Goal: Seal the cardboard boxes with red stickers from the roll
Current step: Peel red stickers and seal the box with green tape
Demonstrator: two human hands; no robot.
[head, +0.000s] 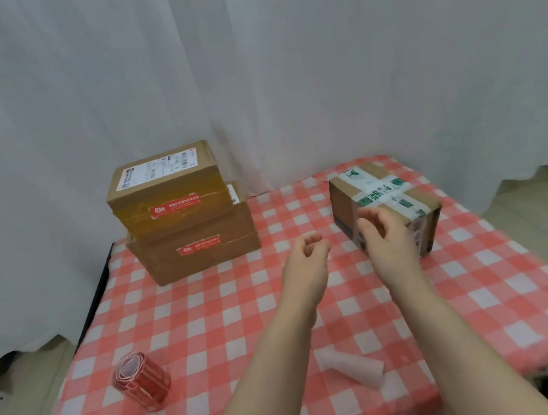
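Two cardboard boxes are stacked at the back left: a small upper box (162, 183) on a larger lower box (198, 247), each with a red sticker on its front face. A third box (385, 193) with white and green tape crossing its top stands at the back right. My right hand (384, 235) is at this box's near left corner, fingers loosely spread against it. My left hand (306, 255) hovers just left of it, fingers loosely curled, holding nothing. The red sticker roll (142, 382) stands near the table's front left.
A table with a red and white checked cloth (210, 318) carries everything. A curled strip of white backing paper (352, 366) lies near the front, between my forearms. White curtains hang behind the table. The floor shows to the left and right.
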